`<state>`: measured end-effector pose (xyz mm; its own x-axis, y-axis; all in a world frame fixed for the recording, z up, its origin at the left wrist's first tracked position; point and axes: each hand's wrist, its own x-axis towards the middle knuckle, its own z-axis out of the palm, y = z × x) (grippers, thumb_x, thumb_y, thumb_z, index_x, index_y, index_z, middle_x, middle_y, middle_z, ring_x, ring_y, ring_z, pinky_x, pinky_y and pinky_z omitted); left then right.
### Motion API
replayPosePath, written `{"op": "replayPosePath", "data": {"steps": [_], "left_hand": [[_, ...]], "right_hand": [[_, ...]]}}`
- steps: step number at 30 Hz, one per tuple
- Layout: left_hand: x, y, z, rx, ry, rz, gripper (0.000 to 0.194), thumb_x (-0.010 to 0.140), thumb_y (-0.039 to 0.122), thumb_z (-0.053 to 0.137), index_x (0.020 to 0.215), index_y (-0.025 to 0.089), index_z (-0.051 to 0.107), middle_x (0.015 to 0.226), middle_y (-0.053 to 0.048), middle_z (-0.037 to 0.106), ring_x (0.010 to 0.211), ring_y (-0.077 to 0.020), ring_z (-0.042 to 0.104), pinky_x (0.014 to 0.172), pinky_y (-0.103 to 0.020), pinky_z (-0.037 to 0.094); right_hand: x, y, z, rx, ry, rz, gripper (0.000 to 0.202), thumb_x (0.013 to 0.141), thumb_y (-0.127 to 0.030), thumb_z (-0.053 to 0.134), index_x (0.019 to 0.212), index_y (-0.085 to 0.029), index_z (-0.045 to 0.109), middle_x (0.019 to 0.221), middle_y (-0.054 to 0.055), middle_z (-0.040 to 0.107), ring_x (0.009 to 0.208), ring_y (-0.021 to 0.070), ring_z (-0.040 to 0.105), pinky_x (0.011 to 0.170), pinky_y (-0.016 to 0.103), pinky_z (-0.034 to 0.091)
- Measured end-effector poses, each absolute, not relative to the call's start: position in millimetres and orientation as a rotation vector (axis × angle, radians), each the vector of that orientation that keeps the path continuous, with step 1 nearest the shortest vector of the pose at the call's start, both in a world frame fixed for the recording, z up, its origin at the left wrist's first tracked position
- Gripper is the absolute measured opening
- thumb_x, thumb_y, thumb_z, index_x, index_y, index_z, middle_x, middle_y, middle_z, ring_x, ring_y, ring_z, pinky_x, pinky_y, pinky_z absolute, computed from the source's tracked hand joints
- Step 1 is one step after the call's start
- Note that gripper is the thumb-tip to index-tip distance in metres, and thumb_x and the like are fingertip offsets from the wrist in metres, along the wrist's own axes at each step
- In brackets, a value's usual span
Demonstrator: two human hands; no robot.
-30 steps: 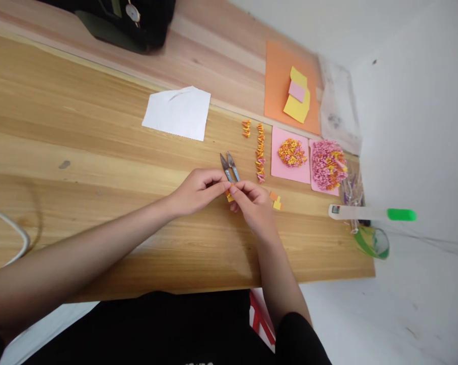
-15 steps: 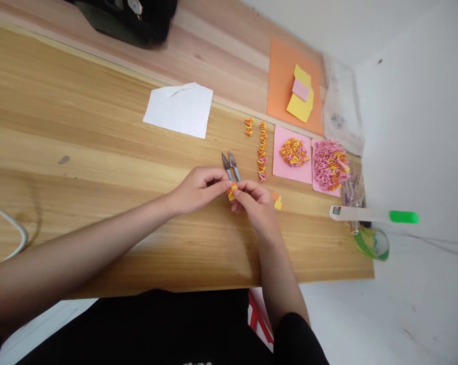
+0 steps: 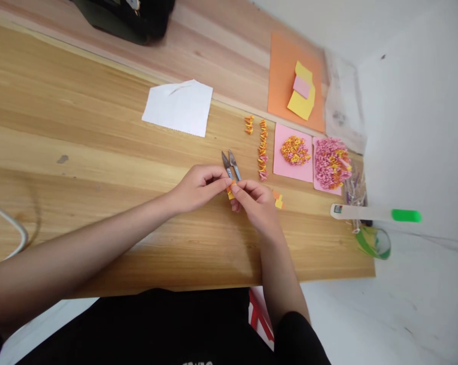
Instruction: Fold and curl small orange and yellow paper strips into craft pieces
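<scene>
My left hand (image 3: 206, 187) and my right hand (image 3: 255, 200) meet over the wooden table, fingertips pinched on a small yellow-and-orange paper piece (image 3: 231, 194). Fingers cover much of it, so its exact shape is hidden. Just beyond them lie thread snips (image 3: 229, 162), blades pointing away from me and spread apart. Right of my right hand are small orange and yellow paper strips (image 3: 278, 199). Farther off, a row of tiny folded paper pieces (image 3: 262, 149) in yellow, orange and pink runs away from me, with a shorter orange group (image 3: 249, 124) beside it.
White paper (image 3: 178, 108) lies at the back left. Two pink sheets carry heaps of little paper pieces, one orange-yellow (image 3: 295, 150), one mostly pink (image 3: 331, 163). Behind is an orange sheet (image 3: 280, 76). At the right edge are a white-and-green stick (image 3: 365, 212) and a green tape roll (image 3: 367, 242).
Both hands keep their pinch on the paper piece, with only slight finger movement. The whole view has shifted very slightly; the things on the table lie as before.
</scene>
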<state>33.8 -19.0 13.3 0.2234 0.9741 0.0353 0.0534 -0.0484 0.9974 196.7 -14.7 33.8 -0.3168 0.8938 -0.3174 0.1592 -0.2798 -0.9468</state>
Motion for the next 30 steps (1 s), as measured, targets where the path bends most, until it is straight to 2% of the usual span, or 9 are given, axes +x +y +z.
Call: {"op": "replayPosePath", "data": {"steps": [17,22,30], "left_hand": [[33.4,-19.2,11.3,1.333,1.104,1.082,0.027,0.082,0.034,0.056,0.062,0.016,0.058,0.057,0.002,0.052,0.055,-0.0102,0.044,0.053,-0.023,0.035],[33.4,-19.1,11.4,1.352,1.079,1.072,0.026,0.083,0.032,0.055,0.062,0.016,0.057,0.056,0.002,0.050,0.054,-0.0100,0.043,0.053,-0.023,0.034],[31.9,-19.6,13.1,1.420,1.073,1.010,0.026,0.082,0.032,0.054,0.061,0.017,0.056,0.056,0.002,0.051,0.054,-0.0105,0.043,0.053,-0.024,0.034]], "right_hand": [[203.0,-13.6,36.5,-1.262,-1.400,1.735,0.013,0.072,-0.031,0.068,0.077,-0.020,0.064,0.060,-0.004,0.060,0.050,0.0086,0.052,0.049,0.022,0.045],[201.7,-14.6,34.6,-1.297,-1.395,1.675,0.023,0.076,-0.042,0.068,0.074,-0.020,0.063,0.058,-0.004,0.059,0.049,0.0088,0.053,0.048,0.022,0.045],[199.2,-14.3,33.1,-1.335,-1.397,1.621,0.036,0.074,-0.054,0.070,0.072,-0.020,0.061,0.053,-0.005,0.057,0.045,0.0081,0.050,0.045,0.022,0.043]]}}
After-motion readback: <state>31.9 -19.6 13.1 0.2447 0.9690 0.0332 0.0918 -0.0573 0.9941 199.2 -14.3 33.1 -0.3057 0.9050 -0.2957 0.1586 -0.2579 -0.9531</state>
